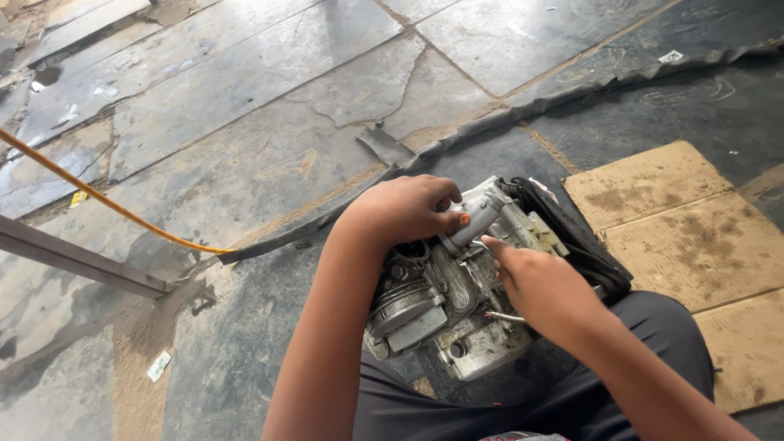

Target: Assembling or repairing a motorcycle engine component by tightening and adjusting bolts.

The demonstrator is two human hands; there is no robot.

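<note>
bare forearms, no sleeves; orange-painted thumbnail; dark grey trousers.

Stone floor: rubber mat, cardboard, engine

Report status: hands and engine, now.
Left hand gripping grey cylinder part atop engine. Right hand fingers at engine's middle. Engine on floor by knee, nothing blocking.

A grimy silver-grey engine block with a pale cylindrical fitting on top sits on dark rubber matting.
</note>
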